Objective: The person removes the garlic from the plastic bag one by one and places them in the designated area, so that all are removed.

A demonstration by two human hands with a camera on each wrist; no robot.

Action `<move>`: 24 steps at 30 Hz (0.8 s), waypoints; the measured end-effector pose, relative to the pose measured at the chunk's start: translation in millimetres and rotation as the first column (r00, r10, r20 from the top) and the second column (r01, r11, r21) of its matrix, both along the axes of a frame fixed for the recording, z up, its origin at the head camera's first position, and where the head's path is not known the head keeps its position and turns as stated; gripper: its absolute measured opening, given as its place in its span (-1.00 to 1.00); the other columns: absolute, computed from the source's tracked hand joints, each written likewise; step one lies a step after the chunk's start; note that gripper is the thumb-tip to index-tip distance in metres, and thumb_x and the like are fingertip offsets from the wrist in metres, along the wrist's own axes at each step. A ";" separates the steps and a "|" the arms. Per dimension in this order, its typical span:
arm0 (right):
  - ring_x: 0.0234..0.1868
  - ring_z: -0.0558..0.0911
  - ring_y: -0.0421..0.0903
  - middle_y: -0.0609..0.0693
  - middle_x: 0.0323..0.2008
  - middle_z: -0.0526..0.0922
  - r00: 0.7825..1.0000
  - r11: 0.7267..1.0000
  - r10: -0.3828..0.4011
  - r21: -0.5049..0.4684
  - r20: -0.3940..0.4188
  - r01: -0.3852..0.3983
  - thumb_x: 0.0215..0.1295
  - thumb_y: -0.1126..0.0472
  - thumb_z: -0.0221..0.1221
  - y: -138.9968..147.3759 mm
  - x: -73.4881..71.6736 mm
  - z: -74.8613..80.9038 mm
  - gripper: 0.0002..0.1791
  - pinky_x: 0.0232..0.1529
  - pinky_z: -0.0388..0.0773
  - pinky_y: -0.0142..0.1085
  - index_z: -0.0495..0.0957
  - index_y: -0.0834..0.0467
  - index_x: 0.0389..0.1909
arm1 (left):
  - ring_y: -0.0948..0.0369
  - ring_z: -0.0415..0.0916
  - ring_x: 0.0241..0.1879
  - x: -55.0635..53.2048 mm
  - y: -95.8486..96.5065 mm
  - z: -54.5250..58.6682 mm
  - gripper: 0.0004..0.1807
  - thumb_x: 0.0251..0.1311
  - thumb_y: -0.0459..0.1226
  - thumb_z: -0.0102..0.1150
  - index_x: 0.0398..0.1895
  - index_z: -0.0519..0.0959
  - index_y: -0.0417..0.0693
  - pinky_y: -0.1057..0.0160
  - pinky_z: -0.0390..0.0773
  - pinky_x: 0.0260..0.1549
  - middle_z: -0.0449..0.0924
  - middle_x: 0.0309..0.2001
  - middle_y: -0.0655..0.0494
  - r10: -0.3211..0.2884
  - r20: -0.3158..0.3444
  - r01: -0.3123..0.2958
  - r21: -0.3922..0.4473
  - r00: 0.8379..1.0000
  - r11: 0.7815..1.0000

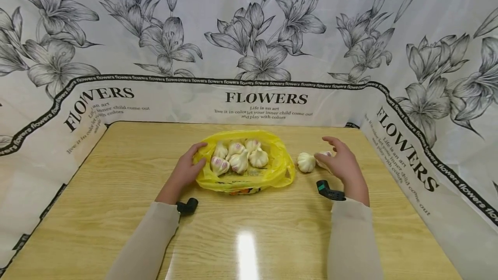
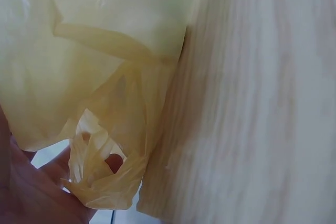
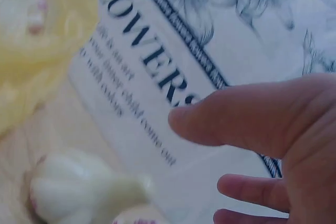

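Observation:
A yellow plastic bag (image 1: 278, 180) lies with its mouth spread upward, and several garlic bulbs (image 1: 238, 162) sit inside. At its left rim is my left hand (image 1: 188, 168), touching the plastic with thumb and index finger apart. From the left wrist, one fingertip (image 2: 114, 162) shows through a gap in the crumpled plastic. To the right of the bag, a garlic bulb (image 1: 306, 162) rests on the table. Beside it, a second bulb (image 1: 325, 154) is partly hidden by my right hand (image 1: 342, 163), whose thumb and fingers are spread with nothing between them.
The wooden table (image 1: 218, 228) reaches back to a white cloth (image 1: 175, 103) with printed flowers, which also hangs along both sides. Black wrist cameras are strapped at the left wrist (image 1: 188, 206) and the right wrist (image 1: 330, 190).

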State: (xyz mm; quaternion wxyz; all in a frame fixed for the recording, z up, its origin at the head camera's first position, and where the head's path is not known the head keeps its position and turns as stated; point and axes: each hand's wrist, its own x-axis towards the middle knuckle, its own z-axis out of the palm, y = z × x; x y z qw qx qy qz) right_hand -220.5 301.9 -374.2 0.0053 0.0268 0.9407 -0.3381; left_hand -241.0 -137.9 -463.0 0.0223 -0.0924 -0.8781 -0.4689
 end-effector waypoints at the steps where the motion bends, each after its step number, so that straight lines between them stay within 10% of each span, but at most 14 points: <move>1: 0.43 0.13 0.33 0.25 0.48 0.09 1.000 1.000 0.008 0.005 -0.007 -0.008 0.28 -0.19 0.15 -3.6 -0.2 2.9 -0.14 0.21 0.28 0.27 0.06 -0.02 0.51 | -0.08 0.25 0.37 0.0 -0.3 -0.2 -0.48 0.38 -0.16 -0.03 0.40 0.25 0.22 -0.13 0.33 0.26 0.24 0.43 -0.08 -0.001 0.001 0.001 0.000 1.000 1.000; 24: 0.30 0.39 0.20 0.12 0.38 0.33 0.938 0.952 0.304 0.088 -0.164 -0.293 0.28 0.03 0.23 -90.1 -13.8 -2.1 -0.33 0.22 0.41 0.10 0.29 0.03 0.38 | -0.08 0.24 0.38 -2.2 1.2 0.1 -0.48 0.39 -0.19 -0.03 0.40 0.26 0.21 -0.14 0.32 0.27 0.23 0.44 -0.06 -0.019 -0.009 0.019 0.034 1.000 0.999</move>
